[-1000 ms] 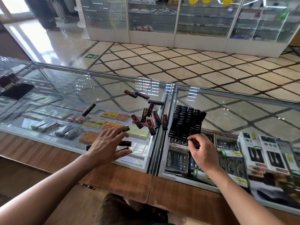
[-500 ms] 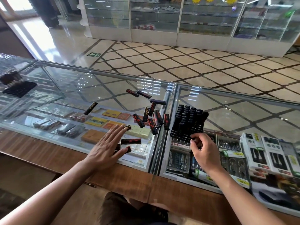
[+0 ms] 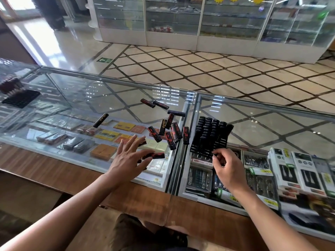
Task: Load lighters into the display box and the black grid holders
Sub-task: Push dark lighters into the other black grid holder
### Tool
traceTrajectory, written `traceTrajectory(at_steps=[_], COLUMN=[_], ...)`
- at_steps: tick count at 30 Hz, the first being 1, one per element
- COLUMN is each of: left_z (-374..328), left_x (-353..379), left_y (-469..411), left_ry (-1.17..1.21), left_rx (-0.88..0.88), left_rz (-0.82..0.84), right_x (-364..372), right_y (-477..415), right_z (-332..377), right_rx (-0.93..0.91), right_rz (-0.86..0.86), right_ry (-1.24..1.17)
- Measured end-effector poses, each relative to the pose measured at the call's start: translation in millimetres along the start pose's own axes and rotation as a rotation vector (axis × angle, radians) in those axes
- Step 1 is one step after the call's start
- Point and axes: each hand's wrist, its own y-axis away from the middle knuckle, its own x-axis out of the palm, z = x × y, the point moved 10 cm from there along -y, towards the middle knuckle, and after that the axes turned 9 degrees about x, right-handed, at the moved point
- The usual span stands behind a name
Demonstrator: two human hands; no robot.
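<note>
- The black grid holder (image 3: 210,136) stands on the right-hand glass pane, just right of the metal seam (image 3: 183,142) between the two panes. Its slots are packed with upright black lighters.
- My right hand (image 3: 227,166) is curled at the holder's near edge, with thumb and forefinger pinched on that rim.
- A loose cluster of lighters (image 3: 169,132), black with red markings, lies on the left pane right against the seam.
- Three more lighters (image 3: 154,103) lie farther back, near the far edge of the glass.
- A lone lighter (image 3: 100,120) lies well apart to the left, with bare glass around it.
- My left hand (image 3: 129,158) is flat and spread, fingers straight, gripping nothing. Its fingertips lie on a lighter (image 3: 157,155) near the front of the pane, and a couple more peek out beneath my fingers.
- The wooden counter edge (image 3: 54,171) runs along the near side below my wrists.
- A second grid holder (image 3: 20,98) sits at the far left of the counter.
- Yellow price tags (image 3: 265,172) under the right pane are upside down to me, and I cannot read the digits for sure.
- White boxes (image 3: 290,169) stand beside the tags, their print too small to read.
- The green floor sign (image 3: 104,60) has white lettering I cannot make out.
</note>
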Motion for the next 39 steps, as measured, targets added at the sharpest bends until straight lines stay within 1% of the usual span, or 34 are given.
traceTrajectory(at_steps=[4,8,12,18,21,23,25,28,32,35,39], left_z=[5.5,15.1,32.5,41.8,34.2,22.6,11.2,6.0,6.5,7.5,10.5], left_x=[-6.7,-12.9,-17.9,-29.1,-36.7,-29.9,-21.5,-17.1,-5.1,-2.8,-10.8], left_y=[-15.7,-27.9,-25.0,-4.4,1.7,4.4,4.7,-3.9,-11.5,-15.3,-15.5], left_ry=[0.079,0.046,0.062,0.100,0.050,-0.025,-0.169,-0.279,-0.254,-0.155,-0.111], left_rx=[-0.071,-0.065,-0.081,-0.015,0.021,0.029,0.062,0.054,0.019,0.037,0.023], left_rz=[-0.020,-0.012,0.036,0.134,0.154,0.282,0.396,0.434,0.395,0.270,0.108], right_x=[1.3,2.0,2.1,1.6,2.4,2.7,2.7,2.4,2.0,0.7,0.8], right_y=[-0.6,-1.1,-1.5,-1.2,-1.6,-1.7,-1.4,-1.0,-1.0,-1.4,-1.4], right_z=[-1.6,-2.7,-4.0,-3.6,-3.5,-3.8,-3.9,-3.0,-2.1,-0.9,-1.1], right_rx=[0.005,0.007,0.019,0.020,0.014,0.017,0.018,0.018,0.018,0.010,0.011], right_rz=[0.009,0.014,0.012,0.009,0.011,0.015,0.016,0.014,0.011,0.001,0.003], right_ry=[0.000,0.004,-0.004,-0.007,-0.014,-0.024,-0.031,-0.038,-0.044,-0.033,-0.025])
